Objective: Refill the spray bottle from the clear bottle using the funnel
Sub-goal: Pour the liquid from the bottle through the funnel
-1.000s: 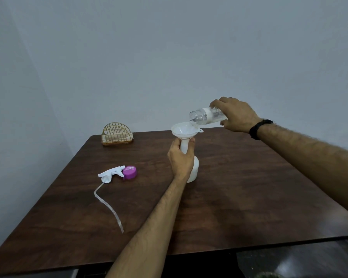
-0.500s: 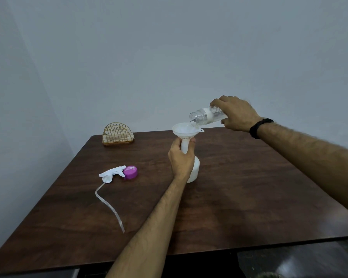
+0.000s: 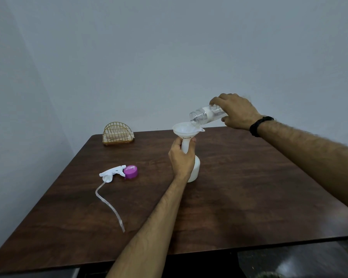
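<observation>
A white spray bottle (image 3: pixel 195 169) stands upright near the middle of the dark wooden table (image 3: pixel 239 197). A white funnel (image 3: pixel 186 130) sits in its neck. My left hand (image 3: pixel 182 157) is wrapped around the bottle's neck and the funnel's stem. My right hand (image 3: pixel 236 111) holds the clear bottle (image 3: pixel 206 115) tipped almost level, its open mouth over the funnel's right rim. The white trigger sprayer head (image 3: pixel 112 173) with its long dip tube lies on the table to the left.
A purple cap (image 3: pixel 131 171) lies next to the sprayer head. A gold wire holder (image 3: pixel 118 133) stands at the table's far left edge. A black band is on my right wrist. The wall rises close behind the table.
The clear bottle has tilted slightly further, its mouth a little lower over the funnel. My left hand and the spray bottle have stayed in place.
</observation>
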Demonstrator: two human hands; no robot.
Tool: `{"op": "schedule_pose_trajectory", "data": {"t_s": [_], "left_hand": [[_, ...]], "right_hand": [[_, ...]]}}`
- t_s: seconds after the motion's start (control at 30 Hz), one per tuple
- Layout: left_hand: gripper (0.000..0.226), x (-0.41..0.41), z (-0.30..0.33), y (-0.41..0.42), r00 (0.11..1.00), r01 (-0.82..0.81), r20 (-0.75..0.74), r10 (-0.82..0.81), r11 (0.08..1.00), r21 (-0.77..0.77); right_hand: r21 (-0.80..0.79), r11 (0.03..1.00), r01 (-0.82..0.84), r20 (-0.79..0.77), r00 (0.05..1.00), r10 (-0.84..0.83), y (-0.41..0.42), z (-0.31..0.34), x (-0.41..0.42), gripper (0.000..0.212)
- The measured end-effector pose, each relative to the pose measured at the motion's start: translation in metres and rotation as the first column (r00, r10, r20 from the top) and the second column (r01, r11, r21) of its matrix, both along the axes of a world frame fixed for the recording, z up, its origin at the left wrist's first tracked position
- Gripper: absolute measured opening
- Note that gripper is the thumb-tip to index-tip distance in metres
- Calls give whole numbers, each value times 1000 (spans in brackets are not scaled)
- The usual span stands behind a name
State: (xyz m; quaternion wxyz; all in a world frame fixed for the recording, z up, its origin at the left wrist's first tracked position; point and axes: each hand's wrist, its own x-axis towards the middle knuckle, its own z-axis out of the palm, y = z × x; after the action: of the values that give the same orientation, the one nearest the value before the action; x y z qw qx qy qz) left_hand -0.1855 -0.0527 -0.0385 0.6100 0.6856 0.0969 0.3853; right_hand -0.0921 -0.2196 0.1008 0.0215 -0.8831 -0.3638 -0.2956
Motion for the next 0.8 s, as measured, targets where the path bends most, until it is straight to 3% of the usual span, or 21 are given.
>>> {"op": "schedule_pose_trajectory", "data": {"t_s": [0.8], "left_hand": [[21, 0, 1, 0, 1000, 0, -7, 0, 1000, -6]], "right_hand": [[-45, 998, -47, 94, 994, 51, 3, 5, 7, 57]]}}
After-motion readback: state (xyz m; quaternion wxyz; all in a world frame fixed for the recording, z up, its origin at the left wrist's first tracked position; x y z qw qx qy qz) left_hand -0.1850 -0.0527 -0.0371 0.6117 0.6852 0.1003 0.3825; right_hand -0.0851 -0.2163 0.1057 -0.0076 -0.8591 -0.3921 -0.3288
